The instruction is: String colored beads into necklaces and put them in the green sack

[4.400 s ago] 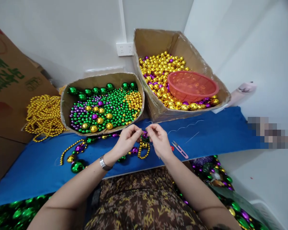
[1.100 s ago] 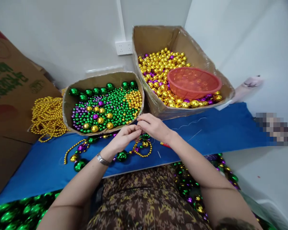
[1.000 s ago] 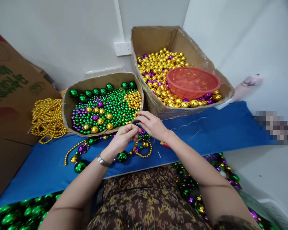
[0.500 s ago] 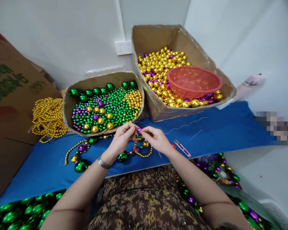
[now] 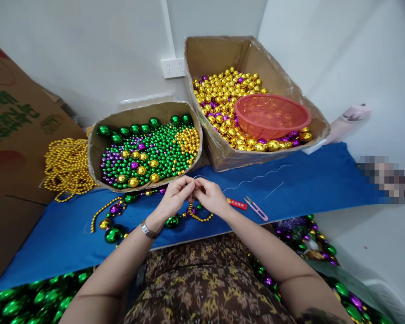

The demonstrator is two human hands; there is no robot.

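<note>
My left hand [image 5: 177, 194] and my right hand [image 5: 209, 196] meet tip to tip above the table's near middle. Both pinch a thin clear thread [image 5: 199, 176], which arcs above the fingertips; any bead between the fingers is hidden. Below them lies a bead garland [image 5: 173, 221] of green, gold and purple balls, with a loop of small gold beads [image 5: 202, 219] under my right hand. Its left part, with a large green ball [image 5: 113, 235] and a gold bead string [image 5: 101, 211], rests on the blue cloth [image 5: 67, 229].
Behind my hands stands a carton of mixed beads [image 5: 93, 173]; right of it, a larger carton [image 5: 219, 155] holds gold balls and a red basket [image 5: 273, 130]. Pink thread snips [image 5: 259, 211], a red packet [image 5: 236, 204] and a needle-like piece [image 5: 274, 190] lie right. Gold strands [image 5: 67, 168] are piled left.
My hands have drawn closer together, and the purple bead between them is now covered. My right hand has shifted left, uncovering the red packet.
</note>
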